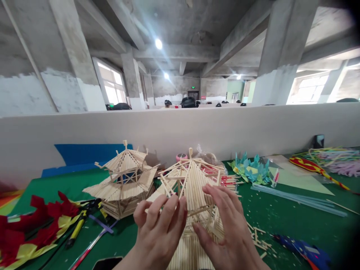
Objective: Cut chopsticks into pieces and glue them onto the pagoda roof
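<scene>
A pavilion model built of thin wooden sticks (194,182) stands before me, its roof only partly covered with sticks. At its left side is my left hand (161,221), fingers bent and close together by the roof's lower edge; the thumb and whatever they grip are hidden. My right hand (229,221) is on the other side, thumb and fingers apart around the roof's right front, fingertips near the slats. Further left stands a second stick pavilion (123,180) with two roof tiers.
Loose stick pieces (260,240) and a blue glue gun (303,249) lie at right. Behind them are pale blue strips (298,198) and a teal paper flower (250,168). Red and yellow crafts (42,221) occupy the left. A white partition (197,127) closes off the back.
</scene>
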### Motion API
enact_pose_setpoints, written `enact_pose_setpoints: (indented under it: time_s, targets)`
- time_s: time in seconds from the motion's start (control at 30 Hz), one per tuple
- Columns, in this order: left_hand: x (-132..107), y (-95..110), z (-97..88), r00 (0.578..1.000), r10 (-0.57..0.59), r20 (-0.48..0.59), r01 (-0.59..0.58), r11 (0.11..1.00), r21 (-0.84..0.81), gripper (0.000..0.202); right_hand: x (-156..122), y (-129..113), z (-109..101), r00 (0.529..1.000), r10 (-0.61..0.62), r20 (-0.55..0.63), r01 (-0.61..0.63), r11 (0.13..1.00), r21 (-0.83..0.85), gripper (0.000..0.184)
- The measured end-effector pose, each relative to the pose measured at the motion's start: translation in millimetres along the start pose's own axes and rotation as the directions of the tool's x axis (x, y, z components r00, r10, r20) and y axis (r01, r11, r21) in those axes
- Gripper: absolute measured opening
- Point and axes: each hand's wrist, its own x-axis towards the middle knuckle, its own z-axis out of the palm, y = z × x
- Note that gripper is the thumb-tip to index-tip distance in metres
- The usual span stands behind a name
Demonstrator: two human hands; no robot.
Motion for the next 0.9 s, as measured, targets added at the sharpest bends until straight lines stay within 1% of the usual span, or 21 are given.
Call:
enact_pose_setpoints:
  time_s: [0.1, 0.2, 0.27, 0.4, 0.57, 0.73, 0.83, 0.9]
  targets:
    - [0, 0, 1.6, 0.999, -0.020, -0.029, 0.020, 1.000, -0.021, 0.017, 8, -3, 3, 1.000, 0.002, 0.000, -0.002, 1.000, -0.013, 0.061]
    - [-1, -1, 3.3, 0.999, -0.041, -0.022, 0.040, 0.998, -0.056, 0.018, 14, -6, 6, 1.000, 0.028, 0.012, -0.028, 0.999, -0.032, 0.059]
    - [-2, -1, 4.1, 0.998, -0.055, -0.019, 0.053, 0.996, -0.075, 0.019, 16, -7, 7, 0.999, 0.034, 0.014, -0.033, 0.999, -0.041, 0.059]
    - [-1, -1, 4.3, 0.995, -0.090, -0.051, 0.084, 0.992, -0.096, 0.016, 18, -7, 9, 0.999, 0.028, 0.021, -0.027, 0.998, -0.049, 0.057]
    - [-1, -3, 3.7, 0.998, -0.056, -0.024, 0.053, 0.991, -0.122, 0.017, 17, -5, 9, 0.999, 0.025, 0.032, -0.023, 0.998, -0.057, 0.058]
    - [-2, -3, 4.1, 0.998, -0.059, -0.022, 0.057, 0.992, -0.110, 0.019, 15, -5, 9, 0.999, 0.027, 0.036, -0.025, 0.998, -0.058, 0.059]
    - [-2, -3, -0.1, 0.996, -0.085, -0.024, 0.082, 0.989, -0.126, 0.024, 13, -5, 7, 0.999, 0.025, 0.040, -0.023, 0.999, -0.048, 0.060]
    - [0, -5, -4.9, 0.990, -0.137, 0.025, 0.139, 0.969, -0.205, 0.029, 12, -5, 6, 0.999, 0.022, 0.038, -0.021, 0.999, -0.039, 0.061]
